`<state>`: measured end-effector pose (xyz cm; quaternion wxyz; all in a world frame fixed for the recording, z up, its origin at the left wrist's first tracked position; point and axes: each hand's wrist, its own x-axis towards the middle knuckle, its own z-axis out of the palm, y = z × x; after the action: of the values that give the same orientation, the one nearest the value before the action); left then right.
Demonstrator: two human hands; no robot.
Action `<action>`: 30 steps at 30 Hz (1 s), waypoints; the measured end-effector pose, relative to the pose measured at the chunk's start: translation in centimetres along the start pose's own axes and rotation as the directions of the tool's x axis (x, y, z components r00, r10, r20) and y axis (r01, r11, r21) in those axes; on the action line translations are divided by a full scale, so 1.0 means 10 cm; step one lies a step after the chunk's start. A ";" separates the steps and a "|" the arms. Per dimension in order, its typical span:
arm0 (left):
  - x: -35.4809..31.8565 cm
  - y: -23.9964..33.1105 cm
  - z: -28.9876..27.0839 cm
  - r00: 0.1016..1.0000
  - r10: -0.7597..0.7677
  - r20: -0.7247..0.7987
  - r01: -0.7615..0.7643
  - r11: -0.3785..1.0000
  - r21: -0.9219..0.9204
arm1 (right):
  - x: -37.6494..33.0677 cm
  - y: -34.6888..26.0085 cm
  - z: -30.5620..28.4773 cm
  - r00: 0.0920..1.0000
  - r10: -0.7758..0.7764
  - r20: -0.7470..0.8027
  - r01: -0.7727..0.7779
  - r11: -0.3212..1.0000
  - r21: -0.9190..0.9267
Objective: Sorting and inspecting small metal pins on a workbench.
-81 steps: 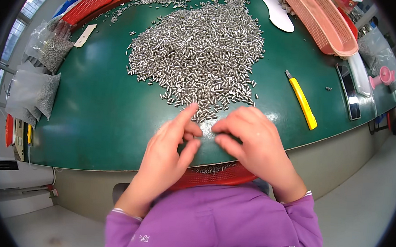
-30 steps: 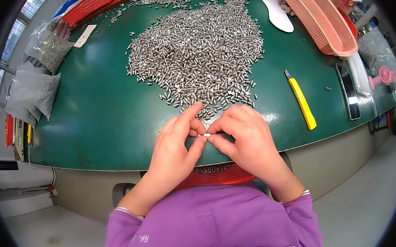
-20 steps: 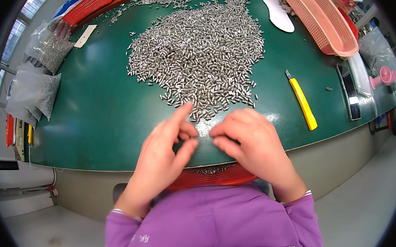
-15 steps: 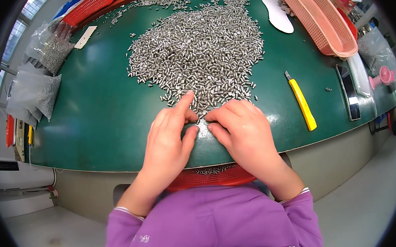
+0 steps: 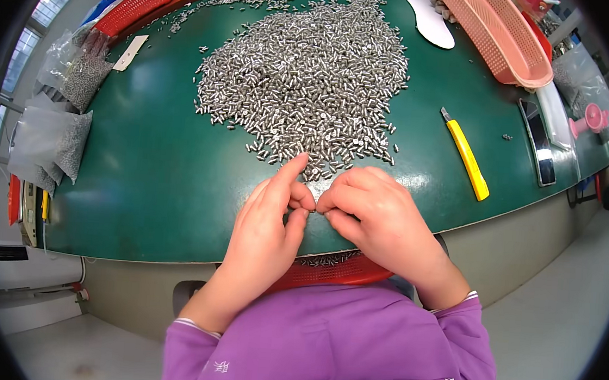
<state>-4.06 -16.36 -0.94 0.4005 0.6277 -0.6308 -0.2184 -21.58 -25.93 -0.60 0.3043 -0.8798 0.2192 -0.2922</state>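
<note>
My left hand [image 5: 267,219] and right hand [image 5: 373,212] are pressed together here, fingertips meeting at the near fringe of the heap of small metal pins [image 5: 305,77]; both hands are curled tight, thumb against forefinger, but whatever is pinched between them is hidden by the fingers, so I cannot tell what they have. My left forefinger sticks up and touches the nearest loose pins. Just under my wrists runs the near edge of the green table [image 5: 143,179], and below it the red basket [image 5: 334,271] sits against my lap with pins in it. To my left there's a wide bare stretch of green, plenty of room; to my right a yellow utility knife [image 5: 466,155] lies well apart, a dark phone [image 5: 537,143] beyond it. Compared with half a second ago my hands have slid slightly back from the heap and closed together.
</note>
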 end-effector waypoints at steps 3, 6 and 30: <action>0.00 -0.01 0.01 1.000 -0.013 0.007 0.013 0.999 -0.037 | -0.02 0.02 0.03 1.000 -0.016 0.013 0.016 1.000 0.011; -0.01 -0.04 0.02 1.000 0.001 -0.006 -0.002 0.998 -0.060 | -0.02 0.00 0.07 1.000 0.000 -0.021 0.001 0.999 0.048; -0.05 -0.02 0.05 0.997 -0.006 -0.080 0.010 0.998 0.057 | -0.06 -0.06 0.12 0.993 0.065 -0.101 -0.076 0.991 -0.111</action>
<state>-4.36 -16.00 -1.53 0.4061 0.6498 -0.6179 -0.1765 -21.06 -24.67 -1.21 0.2521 -0.8723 0.2811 -0.3108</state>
